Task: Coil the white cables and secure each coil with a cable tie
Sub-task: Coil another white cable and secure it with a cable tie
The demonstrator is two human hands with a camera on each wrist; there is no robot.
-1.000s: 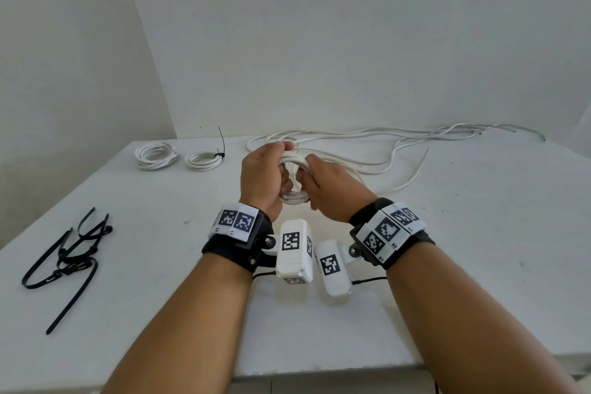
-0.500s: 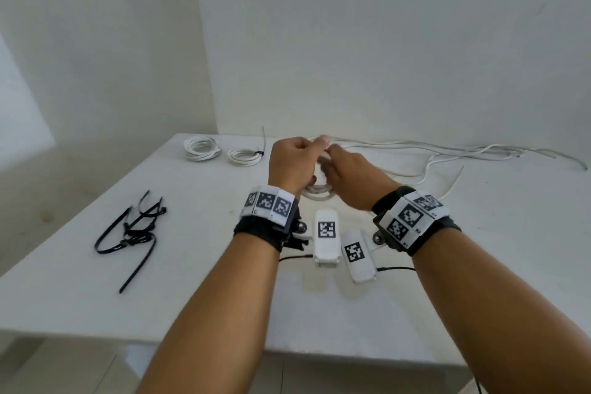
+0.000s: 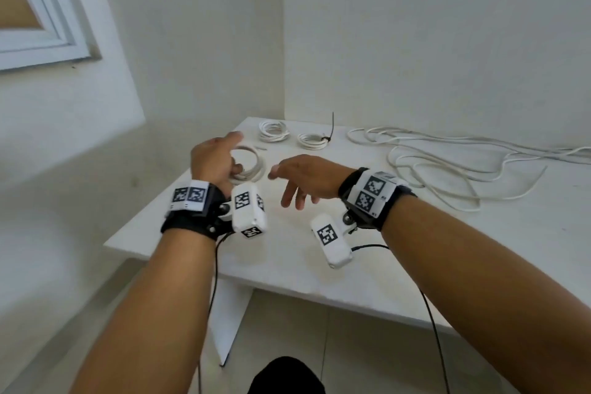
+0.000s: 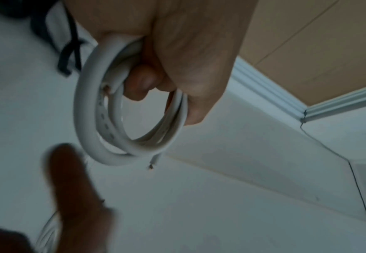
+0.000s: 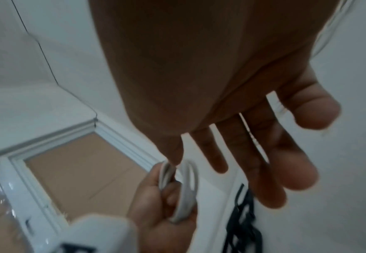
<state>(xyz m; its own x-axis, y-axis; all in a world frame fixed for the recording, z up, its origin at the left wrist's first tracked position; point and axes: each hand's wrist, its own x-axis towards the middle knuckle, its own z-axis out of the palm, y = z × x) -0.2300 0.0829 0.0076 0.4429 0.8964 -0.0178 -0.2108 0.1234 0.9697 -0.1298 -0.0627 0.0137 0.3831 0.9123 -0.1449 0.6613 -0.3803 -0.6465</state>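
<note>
My left hand point(image 3: 217, 163) grips a small coil of white cable point(image 3: 251, 165) above the table's left edge; the left wrist view shows its fingers curled round the coil point(image 4: 104, 119), with a bare cable end sticking out below. My right hand point(image 3: 303, 179) hovers just right of the coil with fingers spread and holds nothing; the right wrist view shows those fingers point(image 5: 286, 162) straight. Black cable ties point(image 5: 244, 222) lie on the table below the hands, seen only in the wrist views point(image 4: 69, 56).
Two finished coils point(image 3: 273, 131) point(image 3: 311, 141) lie at the table's far left corner, one with a black tie standing up. Loose white cable point(image 3: 447, 166) sprawls over the back right of the white table point(image 3: 415, 265). Walls close in behind and to the left.
My head has turned left and the view has swung. The right hand has let go of the coil and opened. The left hand has carried the coil to the left.
</note>
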